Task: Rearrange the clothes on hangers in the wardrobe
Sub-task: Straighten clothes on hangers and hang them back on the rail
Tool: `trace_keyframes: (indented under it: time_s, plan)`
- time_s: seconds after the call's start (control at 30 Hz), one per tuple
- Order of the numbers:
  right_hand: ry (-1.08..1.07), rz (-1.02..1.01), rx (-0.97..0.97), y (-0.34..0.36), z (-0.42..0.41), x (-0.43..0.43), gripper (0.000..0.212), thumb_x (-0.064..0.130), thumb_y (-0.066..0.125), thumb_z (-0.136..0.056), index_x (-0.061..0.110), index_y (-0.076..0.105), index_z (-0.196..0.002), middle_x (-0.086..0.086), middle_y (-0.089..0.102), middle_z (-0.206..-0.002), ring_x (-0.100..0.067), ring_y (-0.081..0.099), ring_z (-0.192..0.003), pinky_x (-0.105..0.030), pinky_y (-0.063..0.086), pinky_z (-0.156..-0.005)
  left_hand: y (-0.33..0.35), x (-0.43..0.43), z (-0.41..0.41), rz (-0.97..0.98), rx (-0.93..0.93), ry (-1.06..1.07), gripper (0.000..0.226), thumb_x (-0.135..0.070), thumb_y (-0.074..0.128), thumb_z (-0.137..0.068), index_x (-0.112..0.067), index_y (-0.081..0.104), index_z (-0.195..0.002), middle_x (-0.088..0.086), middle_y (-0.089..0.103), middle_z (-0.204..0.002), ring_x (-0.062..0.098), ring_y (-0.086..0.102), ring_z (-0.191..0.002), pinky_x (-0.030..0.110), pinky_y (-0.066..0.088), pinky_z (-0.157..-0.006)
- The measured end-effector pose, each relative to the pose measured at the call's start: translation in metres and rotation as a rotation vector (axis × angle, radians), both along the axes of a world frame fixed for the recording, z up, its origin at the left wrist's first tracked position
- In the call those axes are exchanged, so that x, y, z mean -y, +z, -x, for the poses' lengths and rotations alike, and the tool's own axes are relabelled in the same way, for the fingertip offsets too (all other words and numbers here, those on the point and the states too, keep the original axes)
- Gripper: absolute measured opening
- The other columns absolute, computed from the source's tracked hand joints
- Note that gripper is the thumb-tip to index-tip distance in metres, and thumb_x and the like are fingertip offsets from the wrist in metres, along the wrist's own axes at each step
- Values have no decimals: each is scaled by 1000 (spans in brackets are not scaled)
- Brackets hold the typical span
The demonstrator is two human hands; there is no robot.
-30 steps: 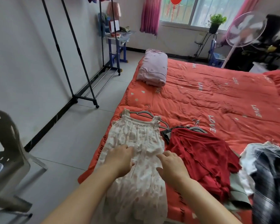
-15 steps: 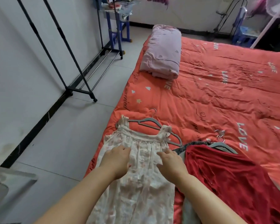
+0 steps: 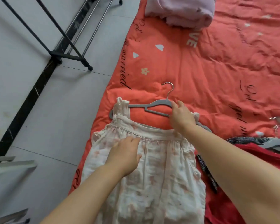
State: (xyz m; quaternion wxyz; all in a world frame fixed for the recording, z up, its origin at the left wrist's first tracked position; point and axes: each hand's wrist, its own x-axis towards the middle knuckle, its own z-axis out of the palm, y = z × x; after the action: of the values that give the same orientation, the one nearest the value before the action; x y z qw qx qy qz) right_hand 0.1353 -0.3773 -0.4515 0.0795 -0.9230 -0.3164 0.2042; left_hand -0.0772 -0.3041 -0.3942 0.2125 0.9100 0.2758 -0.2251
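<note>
A white floral dress (image 3: pixel 153 172) lies flat on the orange bedspread (image 3: pixel 217 70), its straps on a grey hanger (image 3: pixel 152 105) with a metal hook. My left hand (image 3: pixel 126 154) rests flat on the dress's chest just below the neckline. My right hand (image 3: pixel 182 118) reaches past the neckline, its fingers curled on the hanger's right shoulder. A red garment (image 3: pixel 255 152) on another grey hanger lies to the right, partly hidden by my right arm.
A black clothes rack's feet and rails (image 3: pixel 71 57) stand on the grey tiled floor (image 3: pixel 63 110) to the left of the bed. A folded pink blanket (image 3: pixel 181 10) lies at the bed's far end. A grey chair edge (image 3: pixel 8 168) sits at lower left.
The camera tilted down and closer to the dress. My right hand moved up from the dress's chest to the hanger's right shoulder. My left hand stayed on the dress.
</note>
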Motion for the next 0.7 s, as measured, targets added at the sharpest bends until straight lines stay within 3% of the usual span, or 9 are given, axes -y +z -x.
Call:
trace_keyframes:
  time_s: [0.13, 0.27, 0.37, 0.43, 0.63, 0.7]
  plan:
    - [-23, -56, 18, -33, -12, -16, 49, 11, 34, -95, 11, 27, -144, -17, 40, -139, -36, 40, -123, -41, 31, -101, -19, -5, 7, 13, 25, 21, 55, -33, 49, -93, -21, 28, -142, -2, 37, -139, 20, 33, -129, 31, 29, -102]
    - [-101, -238, 22, -34, -15, -15, 39, 9, 46, -93, 11, 48, -132, -21, 49, -119, -36, 47, -112, -37, 35, -94, -22, -10, 15, 4, 60, 49, 50, -30, 48, -93, -19, 33, -139, -2, 38, -138, 19, 35, -128, 31, 31, -103]
    - [-143, -462, -23, -6, -7, -10, 35, 2, 58, -85, 9, 60, -120, -19, 53, -108, -30, 53, -99, -17, 30, -77, -11, -11, 21, -3, 97, 78, 49, -29, 48, -93, -18, 34, -139, -1, 39, -138, 20, 37, -127, 34, 33, -102]
    - [-112, -538, -26, 20, 5, -3, 34, 0, 63, -81, 8, 64, -115, -17, 54, -103, -28, 55, -94, -12, 26, -72, 3, -10, 23, -13, 151, 103, 49, -28, 49, -93, -18, 35, -139, -1, 40, -138, 20, 38, -127, 35, 34, -102]
    - [131, -645, 54, 116, 72, 15, 30, -7, 71, -71, 3, 70, -99, -17, 57, -85, -32, 60, -77, -25, 36, -68, 73, -6, 29, -133, 398, 153, 53, -26, 51, -90, -18, 34, -140, -1, 42, -135, 20, 38, -127, 34, 31, -101]
    - [185, -711, 66, 154, 102, 20, 30, -9, 74, -66, 2, 71, -94, -16, 57, -81, -30, 61, -72, -21, 36, -65, 104, -5, 39, -174, 481, 183, 57, -24, 52, -90, -16, 31, -143, 2, 39, -140, 22, 35, -129, 36, 32, -103]
